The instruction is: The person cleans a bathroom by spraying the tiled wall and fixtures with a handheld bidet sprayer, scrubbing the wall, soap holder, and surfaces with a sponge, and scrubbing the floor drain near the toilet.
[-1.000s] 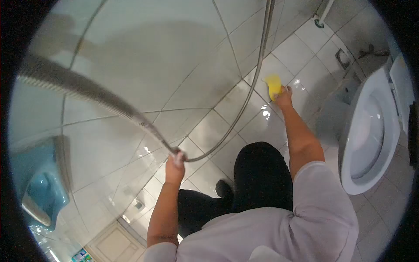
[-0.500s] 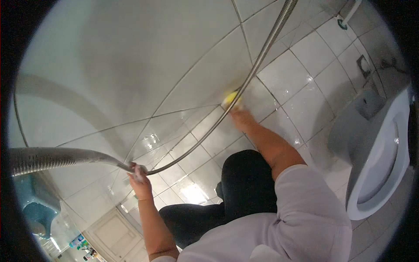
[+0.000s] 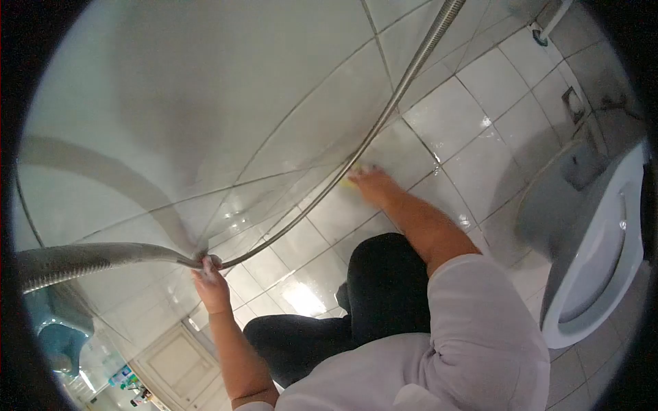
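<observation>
My left hand [image 3: 212, 289] is closed around a flexible metal shower hose [image 3: 295, 222] at the lower left, close to the tiled wall. The hose sweeps from the left edge through this hand and up to the top right, passing in front of the floor. Down at the floor, my right hand [image 3: 373, 183] presses a yellow sponge [image 3: 350, 181] onto the wet white tiles near the foot of the wall. Fingers and motion blur hide most of the sponge, so its full shape does not show.
A pale toilet [image 3: 596, 267] stands on the right, with a floor drain [image 3: 573, 104] beyond it. Wet floor tiles [image 3: 483, 161] shine around my bent legs. At the lower left are a blue-green basin [image 3: 65, 332], a cabinet door [image 3: 179, 363] and small bottles [image 3: 123, 377].
My right hand with the sponge has shifted left and slightly down, away from the wall's foot. My left hand and the hose have moved a little left.
</observation>
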Motion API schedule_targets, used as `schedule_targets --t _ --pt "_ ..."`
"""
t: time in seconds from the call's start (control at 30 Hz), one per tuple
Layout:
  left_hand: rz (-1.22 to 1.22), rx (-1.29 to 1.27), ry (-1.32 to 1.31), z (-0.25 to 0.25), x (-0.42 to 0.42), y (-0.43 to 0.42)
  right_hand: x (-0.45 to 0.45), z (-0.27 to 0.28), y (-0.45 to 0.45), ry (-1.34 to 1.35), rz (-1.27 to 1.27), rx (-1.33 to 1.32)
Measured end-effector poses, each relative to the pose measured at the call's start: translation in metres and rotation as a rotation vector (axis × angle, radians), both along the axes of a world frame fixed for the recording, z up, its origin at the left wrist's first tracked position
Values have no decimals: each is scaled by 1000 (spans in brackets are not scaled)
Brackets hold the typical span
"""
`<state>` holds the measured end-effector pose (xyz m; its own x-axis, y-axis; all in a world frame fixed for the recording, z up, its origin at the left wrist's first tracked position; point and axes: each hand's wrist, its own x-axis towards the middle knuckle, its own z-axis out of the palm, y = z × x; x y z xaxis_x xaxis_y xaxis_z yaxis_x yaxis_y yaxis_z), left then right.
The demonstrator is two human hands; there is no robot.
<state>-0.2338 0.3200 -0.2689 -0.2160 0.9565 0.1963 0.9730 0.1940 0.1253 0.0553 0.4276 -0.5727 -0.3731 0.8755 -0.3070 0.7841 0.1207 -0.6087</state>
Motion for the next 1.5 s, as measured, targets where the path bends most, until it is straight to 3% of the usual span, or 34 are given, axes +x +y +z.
schedule_targets --t 0.07,0.13,0.2,0.3,0.37,0.43,0.47,0.53,0.57,0.6,0.63,0.7,0.77,0.83,0.87,0.9,0.97,1.03,1.1,1.2,1.27,1.33,1.5 --pt "114 -4 -161 13 17 4 23 -18 25 -39 152 -77" --pt "101 -19 -251 13 14 4 75 44 48 -182 144 -117" --pt "81 -28 -349 9 11 3 108 30 49 -155 -275 152" --pt "127 22 -249 -1 18 3 76 -7 40 -256 -438 189" --pt "135 -28 -228 3 40 9 37 -26 15 -226 -142 156" --pt "81 -80 -194 -1 55 22 44 -17 -7 -4 239 240" --pt "26 -123 -147 -4 60 26 60 -15 -2 -22 228 236" --pt "0 -158 -191 -8 62 31 113 -6 24 -342 -13 188" --pt "-12 -190 -209 -10 63 31 149 18 44 -346 -231 -6" --pt "22 -171 -197 -11 66 30 183 0 48 -396 -519 107" --pt "5 -172 -211 -16 67 30 220 -6 49 -260 -769 166" --pt "-52 -88 -129 -20 64 28 242 23 41 -419 -832 142" --pt "-63 -85 -186 -16 69 27 225 28 27 -269 -819 -102" --pt "5 -128 -209 -8 82 27 172 2 -25 -495 -413 53" --pt "-8 -121 -218 -13 82 29 154 -6 -57 -363 -259 108" --pt "-5 -170 -233 -11 80 27 157 1 -72 -365 -269 108" --pt "-10 -222 -237 -7 75 26 170 20 -95 -214 -85 -145" --pt "-108 -231 -181 -4 71 22 217 15 -89 -502 -361 -136" --pt "-104 -224 -241 -8 69 27 285 -17 -71 -311 -909 -37" --pt "-110 -150 -295 -24 63 27 279 15 -55 -464 -839 -122" --pt "-109 -91 -295 -24 66 28 235 21 -78 -589 -521 -202" --pt "-96 -105 -272 -17 75 29 191 17 -128 -513 -420 96" --pt "-60 -205 -258 -24 72 30 195 57 -135 -296 -376 -58"
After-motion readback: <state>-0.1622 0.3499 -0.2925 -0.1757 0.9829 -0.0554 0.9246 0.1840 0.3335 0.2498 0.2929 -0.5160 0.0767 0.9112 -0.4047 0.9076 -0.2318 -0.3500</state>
